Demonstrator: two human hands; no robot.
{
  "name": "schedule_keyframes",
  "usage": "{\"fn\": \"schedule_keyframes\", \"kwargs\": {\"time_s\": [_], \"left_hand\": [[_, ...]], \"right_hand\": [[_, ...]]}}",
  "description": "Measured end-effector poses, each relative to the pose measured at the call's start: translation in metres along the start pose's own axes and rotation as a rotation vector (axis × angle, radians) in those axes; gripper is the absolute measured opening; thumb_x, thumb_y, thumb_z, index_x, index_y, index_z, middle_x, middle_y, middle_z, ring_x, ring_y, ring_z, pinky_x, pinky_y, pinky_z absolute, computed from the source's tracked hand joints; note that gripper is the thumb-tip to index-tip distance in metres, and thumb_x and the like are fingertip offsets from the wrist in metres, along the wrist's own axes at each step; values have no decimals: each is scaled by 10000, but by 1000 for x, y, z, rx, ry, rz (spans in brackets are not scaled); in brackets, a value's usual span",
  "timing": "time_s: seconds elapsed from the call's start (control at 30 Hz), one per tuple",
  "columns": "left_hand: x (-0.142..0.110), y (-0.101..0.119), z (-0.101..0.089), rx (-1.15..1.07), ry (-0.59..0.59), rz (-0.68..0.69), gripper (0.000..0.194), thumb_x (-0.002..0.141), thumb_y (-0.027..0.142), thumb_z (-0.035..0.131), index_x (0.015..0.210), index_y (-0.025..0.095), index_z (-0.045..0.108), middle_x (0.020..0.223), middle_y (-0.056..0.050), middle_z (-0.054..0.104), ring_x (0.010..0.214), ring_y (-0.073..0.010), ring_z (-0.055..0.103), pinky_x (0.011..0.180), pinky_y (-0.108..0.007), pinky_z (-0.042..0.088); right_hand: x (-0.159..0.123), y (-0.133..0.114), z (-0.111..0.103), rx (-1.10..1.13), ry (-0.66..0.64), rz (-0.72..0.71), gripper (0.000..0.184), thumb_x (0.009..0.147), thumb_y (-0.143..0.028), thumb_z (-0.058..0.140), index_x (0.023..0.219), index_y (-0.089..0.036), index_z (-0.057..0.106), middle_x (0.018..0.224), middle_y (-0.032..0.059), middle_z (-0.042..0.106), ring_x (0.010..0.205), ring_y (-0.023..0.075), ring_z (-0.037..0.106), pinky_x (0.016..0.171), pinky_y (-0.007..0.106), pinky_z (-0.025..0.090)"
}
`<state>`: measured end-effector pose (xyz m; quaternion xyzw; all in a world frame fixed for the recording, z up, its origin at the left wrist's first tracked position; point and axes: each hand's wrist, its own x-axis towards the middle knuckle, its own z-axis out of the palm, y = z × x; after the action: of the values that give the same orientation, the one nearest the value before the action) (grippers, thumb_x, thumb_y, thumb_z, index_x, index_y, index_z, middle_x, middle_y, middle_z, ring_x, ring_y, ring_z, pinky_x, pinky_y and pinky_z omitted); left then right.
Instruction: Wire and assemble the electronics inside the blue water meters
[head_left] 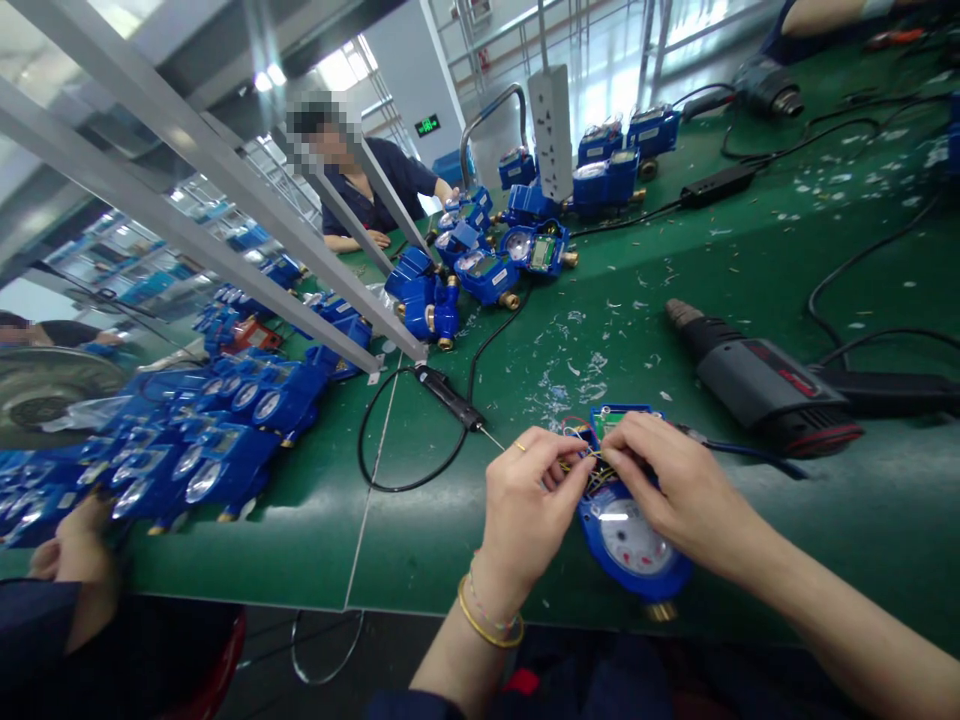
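A blue water meter (634, 545) with a white dial lies near the front edge of the green table (787, 260). A small green circuit board (615, 418) and a tangle of thin coloured wires (581, 462) sit at its far end. My left hand (529, 510) pinches the wires from the left, fingers closed. My right hand (675, 485) rests on top of the meter with fingertips closed on the same wires.
A black-and-grey power drill (757, 378) lies to the right. A soldering iron (450, 397) with a looped cord lies to the left. Several blue meters (487, 260) are piled farther back and at left (210, 440). A co-worker's hand (79, 545) is at lower left; another person (367, 180) sits opposite.
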<state>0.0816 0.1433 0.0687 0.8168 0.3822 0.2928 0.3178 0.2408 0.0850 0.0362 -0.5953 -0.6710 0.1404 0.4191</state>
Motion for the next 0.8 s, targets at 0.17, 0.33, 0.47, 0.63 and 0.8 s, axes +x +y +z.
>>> {"fn": "schedule_keyframes", "kwargs": {"time_s": [0.17, 0.33, 0.47, 0.63, 0.8], "left_hand": [[1, 1, 5, 196, -55, 133, 123, 911, 183, 572, 915, 174, 695, 852, -40, 693, 746, -131, 622, 697, -235, 480], [0, 8, 14, 331, -20, 69, 130, 840, 124, 595, 735, 180, 649, 703, -3, 644, 626, -111, 575, 611, -226, 434], [-2, 10, 23, 228, 71, -131, 101, 760, 119, 623, 683, 182, 640, 651, 21, 622, 554, -86, 544, 557, -201, 417], [-4, 13, 30, 88, 180, -243, 111, 730, 133, 614, 633, 182, 638, 604, 33, 623, 522, -81, 553, 552, -195, 430], [-2, 2, 27, 143, 257, -266, 93, 720, 135, 605, 649, 186, 636, 586, 39, 616, 516, -87, 555, 555, -201, 437]], "right_hand": [[-1, 1, 1, -15, -20, -1, 175, 965, -180, 431, 819, -183, 527, 823, 37, 569, 800, 162, 497, 742, 306, 377], [-1, 1, 5, -78, -20, -36, 163, 953, -160, 438, 812, -172, 518, 807, 43, 551, 799, 175, 480, 734, 316, 370], [-2, 0, 10, -124, -10, -47, 160, 951, -142, 429, 827, -163, 529, 816, 51, 545, 799, 182, 470, 734, 326, 366], [-1, 0, 16, -146, 41, -94, 162, 951, -137, 433, 824, -156, 531, 800, 48, 532, 781, 185, 467, 717, 326, 365], [0, -1, 14, -147, 67, -95, 159, 949, -126, 439, 826, -151, 537, 809, 55, 539, 795, 187, 476, 731, 324, 371]]}}
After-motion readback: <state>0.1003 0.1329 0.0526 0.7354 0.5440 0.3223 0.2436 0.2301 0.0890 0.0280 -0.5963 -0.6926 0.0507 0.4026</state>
